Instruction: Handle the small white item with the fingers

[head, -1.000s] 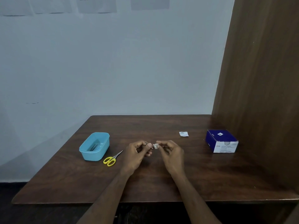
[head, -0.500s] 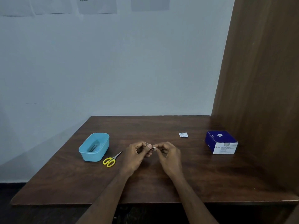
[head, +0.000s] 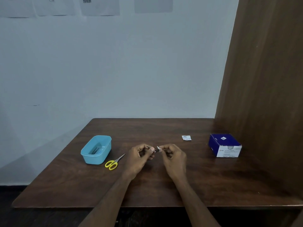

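Left hand (head: pixel 139 157): fingers curled, grip pinching a small metal tool (head: pixel 155 150), thin and tweezer-like; its exact kind cannot be told at this size. The tool's tip points toward the right hand.

Right hand (head: pixel 173 157): thumb and forefinger pressed together on a small white swab (head: pixel 159 148), held just above the tabletop (head: pixel 164 190). The swab meets the tip of the tool, midway between the two grips.

To the left of the left grip, near it: yellow-handled scissors (head: pixel 114 162) lying flat, blades pointing toward the hands. Further left, just beside the scissors: a light blue tub (head: pixel 96 149), open, with slim dark items inside, not identifiable.

To the right of the right grip and further back: a torn white sachet (head: pixel 186 137), lying flat. Well apart to the right: a blue and white box (head: pixel 224 145), standing against the wooden side panel (head: pixel 265 79).
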A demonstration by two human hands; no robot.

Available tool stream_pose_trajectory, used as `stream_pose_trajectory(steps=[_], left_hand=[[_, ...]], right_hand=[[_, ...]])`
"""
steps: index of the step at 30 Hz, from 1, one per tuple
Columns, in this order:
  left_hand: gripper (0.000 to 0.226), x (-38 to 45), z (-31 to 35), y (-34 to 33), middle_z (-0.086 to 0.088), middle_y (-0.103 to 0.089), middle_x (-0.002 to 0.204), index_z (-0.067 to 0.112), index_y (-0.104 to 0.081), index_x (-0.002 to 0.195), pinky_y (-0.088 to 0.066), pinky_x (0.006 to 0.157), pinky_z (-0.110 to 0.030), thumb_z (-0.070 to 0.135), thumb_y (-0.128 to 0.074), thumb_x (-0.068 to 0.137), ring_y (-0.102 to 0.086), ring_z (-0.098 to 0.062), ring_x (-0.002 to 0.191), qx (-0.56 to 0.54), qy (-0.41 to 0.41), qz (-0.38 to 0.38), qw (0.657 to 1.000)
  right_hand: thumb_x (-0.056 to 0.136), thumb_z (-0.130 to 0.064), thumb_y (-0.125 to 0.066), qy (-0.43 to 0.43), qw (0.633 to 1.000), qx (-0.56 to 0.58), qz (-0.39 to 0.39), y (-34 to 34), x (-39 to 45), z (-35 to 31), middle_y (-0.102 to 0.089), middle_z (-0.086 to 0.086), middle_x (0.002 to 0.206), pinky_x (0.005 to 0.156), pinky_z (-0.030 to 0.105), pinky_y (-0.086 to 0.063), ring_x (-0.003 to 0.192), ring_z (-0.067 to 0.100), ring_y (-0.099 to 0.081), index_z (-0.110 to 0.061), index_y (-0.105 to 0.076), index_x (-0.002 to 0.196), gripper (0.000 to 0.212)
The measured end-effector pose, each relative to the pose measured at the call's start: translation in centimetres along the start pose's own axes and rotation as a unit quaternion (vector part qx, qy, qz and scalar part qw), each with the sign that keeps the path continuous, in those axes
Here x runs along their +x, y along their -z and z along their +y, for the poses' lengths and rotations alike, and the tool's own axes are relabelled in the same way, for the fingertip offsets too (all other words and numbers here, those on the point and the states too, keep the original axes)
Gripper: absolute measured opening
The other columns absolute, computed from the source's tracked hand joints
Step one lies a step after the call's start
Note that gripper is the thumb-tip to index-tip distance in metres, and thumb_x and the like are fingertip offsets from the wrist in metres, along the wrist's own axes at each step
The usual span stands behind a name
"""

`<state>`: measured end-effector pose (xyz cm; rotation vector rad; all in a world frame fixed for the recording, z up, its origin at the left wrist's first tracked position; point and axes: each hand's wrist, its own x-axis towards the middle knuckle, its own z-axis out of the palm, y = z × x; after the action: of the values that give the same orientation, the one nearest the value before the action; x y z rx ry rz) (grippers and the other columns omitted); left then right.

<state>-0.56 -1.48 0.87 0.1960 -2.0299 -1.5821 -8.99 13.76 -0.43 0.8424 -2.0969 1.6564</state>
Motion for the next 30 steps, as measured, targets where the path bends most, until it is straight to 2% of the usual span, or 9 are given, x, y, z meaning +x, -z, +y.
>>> stream_pose_trajectory(steps=[6,12,14,16,18,21,24,26,30], left_hand=[[0.009,-0.1,0.3,0.0,-0.008,-0.081,0.088,0.009,-0.080,0.098,-0.064,0.078,-0.028,0.014,-0.074,0.101,-0.078,-0.021,0.087,-0.002,-0.004,-0.013,1.000],[0.006,0.1,0.1,-0.3,-0.014,-0.081,0.088,0.003,-0.076,0.103,-0.063,0.073,-0.027,0.006,-0.074,0.099,-0.078,-0.021,0.079,-0.045,0.022,0.017,0.999],[0.008,0.1,0.1,-0.4,-0.014,-0.081,0.087,0.002,-0.075,0.106,-0.063,0.074,-0.026,0.005,-0.076,0.098,-0.078,-0.019,0.078,-0.058,0.025,0.017,0.998],[0.009,0.1,0.0,-0.2,-0.013,-0.082,0.088,0.002,-0.076,0.106,-0.062,0.075,-0.025,0.004,-0.076,0.097,-0.078,-0.019,0.080,-0.067,0.019,0.014,0.997],[0.011,0.2,0.0,-0.1,-0.015,-0.083,0.093,0.000,-0.077,0.109,-0.063,0.077,-0.024,0.003,-0.073,0.099,-0.078,-0.019,0.083,-0.083,0.019,0.008,0.996],[0.015,0.3,0.0,0.1,-0.018,-0.082,0.097,-0.001,-0.077,0.113,-0.063,0.078,-0.023,0.000,-0.065,0.103,-0.079,-0.020,0.086,-0.116,0.024,-0.004,0.993],[0.016,0.3,-0.1,0.0,-0.020,-0.082,0.098,-0.001,-0.077,0.113,-0.063,0.079,-0.023,0.000,-0.065,0.104,-0.080,-0.023,0.088,-0.124,0.021,-0.005,0.992],[0.015,0.3,-0.1,0.0,-0.018,-0.082,0.098,0.001,-0.078,0.113,-0.063,0.078,-0.024,0.003,-0.068,0.102,-0.079,-0.021,0.087,-0.113,0.016,0.003,0.994],[0.010,0.3,-0.3,-0.2,-0.011,-0.083,0.088,0.006,-0.082,0.107,-0.062,0.074,-0.025,0.006,-0.075,0.099,-0.078,-0.017,0.077,-0.029,-0.015,0.032,0.999]], right_hand=[[0.087,-0.004,-0.079,0.096,0.995,-0.004,-0.016,0.0,-0.4,-1.0,-0.075,-0.013,0.091,0.072,0.025,-0.060,0.080,0.004,-0.072,-0.020,-0.079,0.090,0.016],[0.090,0.004,-0.074,0.005,0.994,0.032,0.101,0.5,0.0,-0.4,-0.076,-0.011,0.096,0.078,0.018,-0.060,0.086,0.001,-0.074,-0.020,-0.080,0.097,0.026],[0.086,0.005,-0.075,-0.002,0.997,0.025,0.077,0.4,0.2,0.0,-0.075,-0.010,0.100,0.083,0.018,-0.060,0.088,0.000,-0.074,-0.020,-0.079,0.100,0.029],[0.080,0.000,-0.077,0.022,1.000,-0.002,0.018,0.1,0.1,0.2,-0.073,-0.011,0.102,0.085,0.016,-0.058,0.090,0.001,-0.073,-0.021,-0.080,0.102,0.030],[0.078,-0.009,-0.080,0.041,0.998,-0.035,-0.023,-0.3,0.1,0.2,-0.072,-0.013,0.099,0.081,0.011,-0.054,0.087,0.002,-0.071,-0.023,-0.081,0.101,0.027],[0.082,-0.011,-0.086,0.009,0.999,-0.032,-0.036,-0.5,0.3,0.6,-0.072,-0.013,0.091,0.072,0.008,-0.050,0.081,0.004,-0.071,-0.025,-0.083,0.096,0.020],[0.084,-0.013,-0.086,-0.012,0.998,-0.028,-0.050,-0.5,0.3,0.9,-0.073,-0.012,0.089,0.070,0.013,-0.053,0.079,0.005,-0.071,-0.026,-0.082,0.094,0.018],[0.087,-0.019,-0.085,-0.018,0.998,-0.031,-0.051,-0.6,0.4,1.0,-0.074,-0.012,0.088,0.070,0.019,-0.055,0.078,0.005,-0.071,-0.027,-0.082,0.091,0.009],[0.090,-0.025,-0.084,-0.054,0.997,0.007,-0.056,-0.4,0.3,1.1,-0.079,-0.015,0.085,0.073,0.025,-0.059,0.078,0.000,-0.074,-0.025,-0.084,0.089,0.001]])
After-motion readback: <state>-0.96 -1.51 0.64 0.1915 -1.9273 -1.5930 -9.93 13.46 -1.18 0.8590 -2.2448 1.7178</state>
